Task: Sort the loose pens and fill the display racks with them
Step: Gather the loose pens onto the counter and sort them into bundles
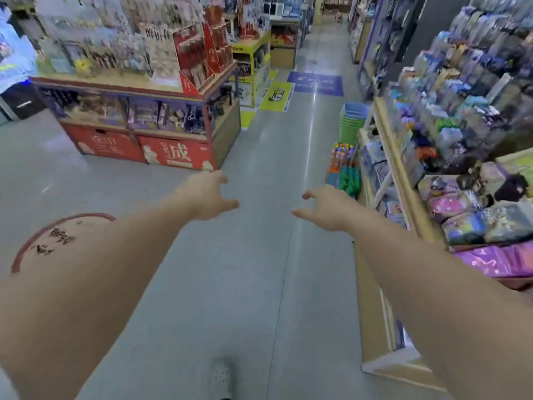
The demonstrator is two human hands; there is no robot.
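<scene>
Forearms fill bottom of head view, shoe (221, 376) on floor (259, 284) between them. Left hand (206, 194), right hand (327, 209) stretched forward over aisle, fingers loose and spread, holding nothing. No loose pens visible. Red island stand (138, 151) ahead-left carries what may be pen racks (161, 36), blurred, well apart from hands. Judgement: nothing picked or sorted, whole job looks ahead

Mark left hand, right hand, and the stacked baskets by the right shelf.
left hand (206, 197): head view, back of the hand.
right hand (327, 210): head view, back of the hand.
stacked baskets (348, 129): head view, green side wall.
</scene>
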